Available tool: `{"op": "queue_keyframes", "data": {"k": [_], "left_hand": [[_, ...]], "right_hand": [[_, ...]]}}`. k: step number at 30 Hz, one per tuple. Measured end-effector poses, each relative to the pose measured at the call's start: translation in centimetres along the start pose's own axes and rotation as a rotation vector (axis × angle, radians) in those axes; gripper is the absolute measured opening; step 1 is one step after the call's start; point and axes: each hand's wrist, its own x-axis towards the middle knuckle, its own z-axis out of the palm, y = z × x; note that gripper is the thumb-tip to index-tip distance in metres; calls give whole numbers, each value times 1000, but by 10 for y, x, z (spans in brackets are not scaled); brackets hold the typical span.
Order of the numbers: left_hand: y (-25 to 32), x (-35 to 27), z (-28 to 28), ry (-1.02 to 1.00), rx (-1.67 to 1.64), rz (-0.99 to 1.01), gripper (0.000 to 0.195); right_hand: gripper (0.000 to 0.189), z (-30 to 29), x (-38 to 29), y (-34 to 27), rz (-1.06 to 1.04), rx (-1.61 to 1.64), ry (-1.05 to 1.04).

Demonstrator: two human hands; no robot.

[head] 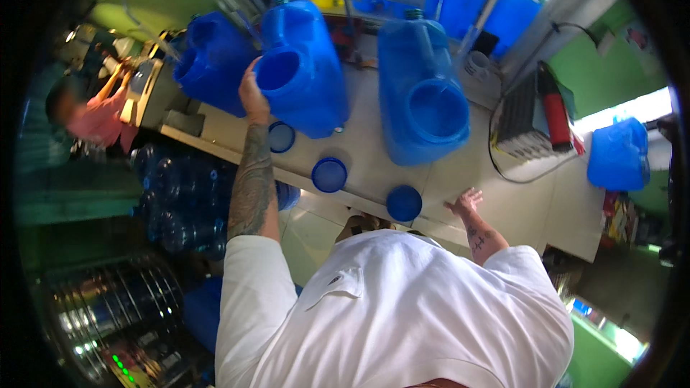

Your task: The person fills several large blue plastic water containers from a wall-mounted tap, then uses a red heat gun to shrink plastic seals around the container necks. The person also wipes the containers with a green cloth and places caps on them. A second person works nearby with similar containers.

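My left hand [253,92] rests against the rim side of a blue plastic water container [318,75], whose wide mouth is uncapped. My right hand [465,203] is spread over the tiled counter [485,194] near its front edge, holding nothing. To the left stands a darker blue container [221,64], and to the right a third blue container [404,81]; both have wide open mouths. Three round blue caps lie along the counter: one by my left forearm [282,137], a middle cap [329,174] and a right cap [404,203].
A hose [156,37] reaches the left container. At right are a mug [477,66], a cable, a box-like object with a red item [555,118], and another blue container [619,153]. Large clear bottles [183,188] stand below left. A person in pink [102,118] is at far left.
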Motion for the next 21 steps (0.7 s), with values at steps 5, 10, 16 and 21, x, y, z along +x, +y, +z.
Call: {"op": "queue_keyframes", "data": {"k": [5, 10, 16, 21], "left_hand": [[1, -1, -2, -2, 26, -55, 49], [2, -1, -2, -16, 7, -91, 50], [7, -3, 1, -12, -48, -98, 50], [12, -4, 3, -8, -17, -121, 50]], "right_hand": [[134, -9, -10, -5, 27, 13, -5], [126, -14, -9, -3, -9, -13, 3], [55, -148, -26, -31, -406, 1098, 553], [56, -280, -114, -85, -1010, 1398, 768]]}}
